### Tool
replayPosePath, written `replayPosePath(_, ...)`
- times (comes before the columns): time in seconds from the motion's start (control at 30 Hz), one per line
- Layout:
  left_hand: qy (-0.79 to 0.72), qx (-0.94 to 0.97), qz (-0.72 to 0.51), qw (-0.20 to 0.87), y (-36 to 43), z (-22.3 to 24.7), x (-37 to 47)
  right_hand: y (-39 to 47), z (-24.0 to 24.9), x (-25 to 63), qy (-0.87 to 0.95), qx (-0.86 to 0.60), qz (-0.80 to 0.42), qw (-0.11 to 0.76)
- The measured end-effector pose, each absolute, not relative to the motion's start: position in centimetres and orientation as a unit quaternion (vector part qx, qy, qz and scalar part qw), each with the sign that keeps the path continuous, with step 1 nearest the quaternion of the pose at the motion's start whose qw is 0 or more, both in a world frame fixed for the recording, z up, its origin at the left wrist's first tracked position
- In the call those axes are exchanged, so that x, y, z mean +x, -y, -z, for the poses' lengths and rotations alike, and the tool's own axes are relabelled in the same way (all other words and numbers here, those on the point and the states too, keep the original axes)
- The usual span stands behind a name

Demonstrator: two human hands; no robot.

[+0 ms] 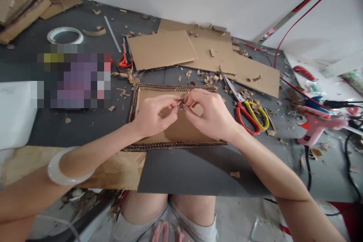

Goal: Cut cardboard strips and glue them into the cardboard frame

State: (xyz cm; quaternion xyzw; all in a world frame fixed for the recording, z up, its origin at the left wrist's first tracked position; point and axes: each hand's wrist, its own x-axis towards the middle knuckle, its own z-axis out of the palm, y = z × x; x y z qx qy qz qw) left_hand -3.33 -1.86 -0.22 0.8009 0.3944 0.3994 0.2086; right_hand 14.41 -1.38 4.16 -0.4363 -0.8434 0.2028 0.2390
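My left hand (157, 115) and my right hand (208, 113) meet over the middle of a rectangular cardboard panel (176, 132). Strips of corrugated cardboard (181, 145) form a low border along its edges. Between my fingertips, both hands pinch a small brown piece of cardboard (180, 103), mostly hidden by the fingers. To the right of the panel lies a pair of scissors (246, 115) with one red and one yellow handle, blades pointing away from me.
A pink hot glue gun (314, 121) with a red light sits at the right among cables. Flat cardboard sheets (161, 49), scraps, an orange utility knife (125, 56) and a tape roll (65, 36) lie farther back. A white object (17, 113) stands at the left.
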Motion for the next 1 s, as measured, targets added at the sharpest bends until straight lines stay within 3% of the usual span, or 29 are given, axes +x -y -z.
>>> replayPosePath(0.27,-0.432,0.753,-0.412,0.275,1.8,-0.4,-3.5,0.4,-5.2,15.7,0.828,-0.437,-0.238,0.26)
replayPosePath(0.73,-0.433,0.773,-0.376,0.272,1.7,-0.4,-3.2,0.7,-4.5,15.6,0.846,-0.416,-0.221,0.252)
replayPosePath(0.83,-0.432,0.753,-0.39,0.305,1.6,-0.2,-3.3,-0.1,-4.9,16.6,0.831,-0.467,-0.178,0.245)
replayPosePath(1.0,-0.422,0.71,-0.418,0.378,1.3,0.3,-3.6,-3.1,-4.8,19.6,0.718,-0.65,-0.008,0.249)
